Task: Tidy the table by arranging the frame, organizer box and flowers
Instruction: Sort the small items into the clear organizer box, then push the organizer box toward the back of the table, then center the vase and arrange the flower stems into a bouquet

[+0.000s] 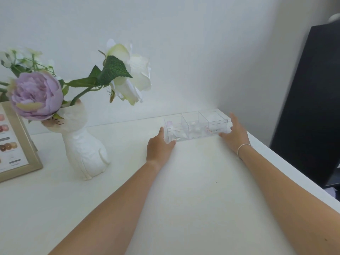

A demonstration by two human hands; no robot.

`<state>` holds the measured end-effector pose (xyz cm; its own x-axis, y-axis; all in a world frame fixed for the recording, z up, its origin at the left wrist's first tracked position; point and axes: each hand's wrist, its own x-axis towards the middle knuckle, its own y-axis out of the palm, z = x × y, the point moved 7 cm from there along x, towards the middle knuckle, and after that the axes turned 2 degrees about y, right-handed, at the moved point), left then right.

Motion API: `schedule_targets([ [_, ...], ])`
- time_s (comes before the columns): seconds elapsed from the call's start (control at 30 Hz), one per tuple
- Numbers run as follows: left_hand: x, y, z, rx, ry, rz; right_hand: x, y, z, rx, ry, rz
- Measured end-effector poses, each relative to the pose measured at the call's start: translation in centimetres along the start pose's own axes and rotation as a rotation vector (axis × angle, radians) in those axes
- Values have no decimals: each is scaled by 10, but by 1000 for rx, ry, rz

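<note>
- Step in hand, as judged: placing the box (pixel 196 127). It lies at the table's (pixel 184 181) far right corner, its long side along the far edge, close to the wall (pixel 184 52).
- Left hand (pixel 159 147): clasps the box's left end, thumb at the near corner, fingers running up the end wall. Fingers together, not spread.
- Right hand (pixel 234 134): clasps the right end, thumb at the near corner, fingers up the end wall. A thin bracelet (pixel 242 147) sits on that wrist.
- Box is clear with three compartments holding small items; it appears to rest on the table, though lift cannot be ruled out.
- Flowers (pixel 36 94) stand upright in a white vase (pixel 84 150) left of centre, well apart from the box. Frame (pixel 27 144) stands at the left edge, just beside the vase.
- Next move, as judged: square the box to the far edge and release both ends evenly; clear plastic may slide on this smooth top.
- Hard to make out: box contents are tiny and pale; its clear walls blur against the table, so the gap to the wall is uncertain.
- Cut off: the frame's left part, some blooms at the left, and a dark object (pixel 312 107) beyond the right edge.
</note>
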<state>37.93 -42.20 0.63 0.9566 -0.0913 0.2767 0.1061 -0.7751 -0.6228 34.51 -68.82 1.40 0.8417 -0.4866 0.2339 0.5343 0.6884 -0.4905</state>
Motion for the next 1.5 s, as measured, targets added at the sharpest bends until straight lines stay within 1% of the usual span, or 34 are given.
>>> schedule_targets([
  [0.2,-28,-13,5,-52,6,21,-34,-8,13,20,-57,-93],
  [0.3,-48,-23,7,-51,11,35,-57,-2,25,42,-102,-90],
  [0.47,-91,-50,16,-54,29,70,-105,32,56,81,-191,24],
  [0.57,-114,-73,27,-74,15,59,-132,55,76,103,-227,92],
  [0.7,-145,-110,43,-147,2,19,-167,83,101,181,-241,187],
  [0.83,-165,-153,68,-206,-33,-63,-197,112,124,232,-240,282],
  [0.97,-172,-192,93,-210,-74,-140,-219,140,145,261,-253,354],
  [1.13,-170,-229,122,-242,-120,-195,-229,167,161,270,-255,407],
  [1.37,-145,-241,139,-278,-110,-159,-220,193,172,298,-246,432],
  [1.5,-123,-233,140,-323,-91,-93,-212,208,178,319,-250,458],
])
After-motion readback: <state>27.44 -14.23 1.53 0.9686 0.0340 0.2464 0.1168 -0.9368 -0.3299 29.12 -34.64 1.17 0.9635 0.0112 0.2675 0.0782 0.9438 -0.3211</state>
